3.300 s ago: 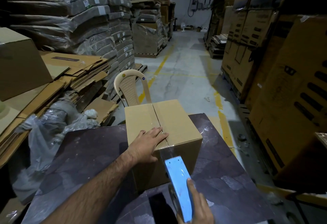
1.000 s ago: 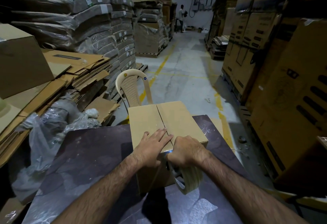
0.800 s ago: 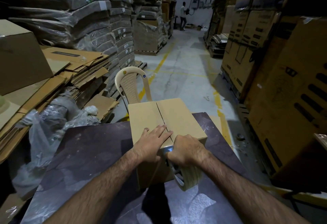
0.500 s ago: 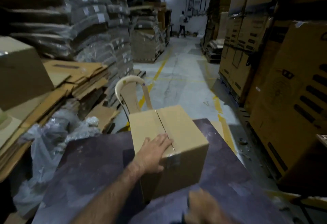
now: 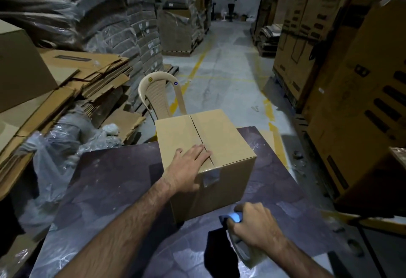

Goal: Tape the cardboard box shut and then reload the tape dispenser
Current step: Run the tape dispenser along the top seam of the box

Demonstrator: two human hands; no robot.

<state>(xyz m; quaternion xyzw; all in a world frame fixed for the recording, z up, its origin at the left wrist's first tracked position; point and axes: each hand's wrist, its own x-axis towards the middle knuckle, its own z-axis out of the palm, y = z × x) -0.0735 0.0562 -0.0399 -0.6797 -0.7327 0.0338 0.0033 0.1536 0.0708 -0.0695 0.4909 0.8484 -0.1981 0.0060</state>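
A closed brown cardboard box (image 5: 219, 137) stands on the dark table (image 5: 114, 181), with clear tape along its top seam and a tape end folded down the near face. My left hand (image 5: 189, 165) lies flat on the box's top near the front edge, fingers spread across the seam. My right hand (image 5: 256, 225) is low at the near right, off the box, gripping the blue tape dispenser (image 5: 236, 218). The clear tape roll (image 5: 248, 253) shows below the wrist.
A beige plastic chair (image 5: 160, 93) stands just behind the box. Flattened cartons (image 5: 87, 75) and crumpled plastic wrap (image 5: 55, 159) lie at the left. Tall stacked cartons (image 5: 356, 93) line the right. A person (image 5: 231, 1) stands far down the aisle.
My right hand has pulled the dispenser off the box's front edge, down and toward me to the near right. The tape end now sits stuck on the front face. My left hand stays put.
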